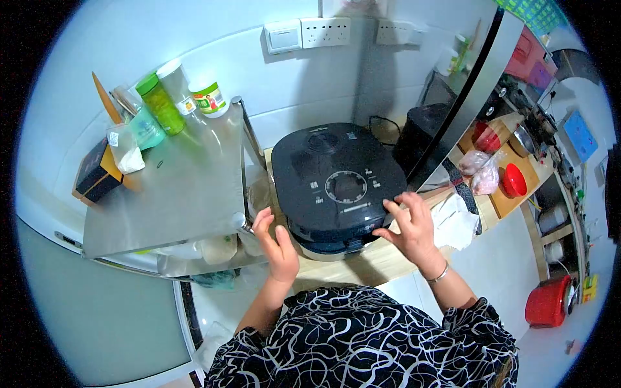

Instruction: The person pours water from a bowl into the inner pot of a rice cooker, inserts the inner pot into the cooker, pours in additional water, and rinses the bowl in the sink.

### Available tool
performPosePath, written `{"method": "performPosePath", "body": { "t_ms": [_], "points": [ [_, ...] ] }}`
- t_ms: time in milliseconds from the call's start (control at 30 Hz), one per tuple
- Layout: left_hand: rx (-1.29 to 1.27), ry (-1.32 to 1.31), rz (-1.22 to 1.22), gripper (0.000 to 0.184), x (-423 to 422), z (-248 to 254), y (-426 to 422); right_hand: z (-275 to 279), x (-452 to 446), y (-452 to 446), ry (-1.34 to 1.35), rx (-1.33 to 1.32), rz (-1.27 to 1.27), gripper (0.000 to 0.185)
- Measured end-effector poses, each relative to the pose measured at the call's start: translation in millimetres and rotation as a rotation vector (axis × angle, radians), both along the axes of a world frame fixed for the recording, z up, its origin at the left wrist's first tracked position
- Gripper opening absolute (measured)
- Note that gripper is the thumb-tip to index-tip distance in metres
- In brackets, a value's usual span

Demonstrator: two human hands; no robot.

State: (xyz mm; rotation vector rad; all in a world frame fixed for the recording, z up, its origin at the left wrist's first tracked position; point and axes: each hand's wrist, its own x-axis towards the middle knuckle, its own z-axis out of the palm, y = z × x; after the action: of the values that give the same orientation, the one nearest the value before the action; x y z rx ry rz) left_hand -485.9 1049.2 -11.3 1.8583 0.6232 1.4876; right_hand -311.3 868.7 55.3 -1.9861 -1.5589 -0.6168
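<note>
A black rice cooker [310,168] with a closed lid and a round panel of markings stands on a light wooden surface against the wall. My right hand [411,226] is at the cooker's front right corner, fingers apart, with the fingertips at or just above the lid's edge; exact contact is unclear. My left hand [277,247] is raised at the front left of the cooker, fingers apart and holding nothing. A bracelet circles my right wrist.
To the left, a metal shelf [187,187] bears a green-lidded jar [160,103], a white-lidded tub [208,97] and a black box [100,171]. Wall sockets [325,32] are above. At right are a dark panel edge, white tissue [455,221], a red bowl [513,180] and a red pot [547,302].
</note>
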Motion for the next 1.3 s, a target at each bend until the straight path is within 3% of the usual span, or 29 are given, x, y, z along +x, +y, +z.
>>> {"method": "performPosePath", "body": {
  "t_ms": [67,133,200,267,533,867,933,967,1300],
  "points": [
    [0.137,0.124,-0.027,0.027,-1,21,-8,-7,-3,-3,-0.009,-0.004,-0.037,0.056],
    [0.094,0.112,-0.072,0.026,6,34,-5,-1,2,1,-0.068,0.028,-0.033,0.055],
    [0.264,0.232,-0.053,0.024,15,53,7,23,12,12,-0.117,0.079,-0.051,0.056],
    [0.157,0.048,-0.115,0.025,29,70,22,53,24,30,-0.174,0.12,-0.059,0.054],
    [0.13,0.035,-0.134,0.033,39,130,56,109,81,104,-0.176,0.154,-0.059,0.054],
    [0.165,0.034,0.042,0.032,14,126,68,111,106,120,-0.157,0.121,-0.021,0.05],
    [0.157,0.047,0.038,0.032,15,125,69,120,104,124,-0.106,0.167,0.094,0.049],
    [0.148,0.055,0.043,0.032,15,124,69,132,96,112,0.17,0.043,0.162,0.042],
    [0.107,0.172,0.022,0.033,20,116,62,122,112,119,0.227,0.14,0.266,0.04]
  ]
}}
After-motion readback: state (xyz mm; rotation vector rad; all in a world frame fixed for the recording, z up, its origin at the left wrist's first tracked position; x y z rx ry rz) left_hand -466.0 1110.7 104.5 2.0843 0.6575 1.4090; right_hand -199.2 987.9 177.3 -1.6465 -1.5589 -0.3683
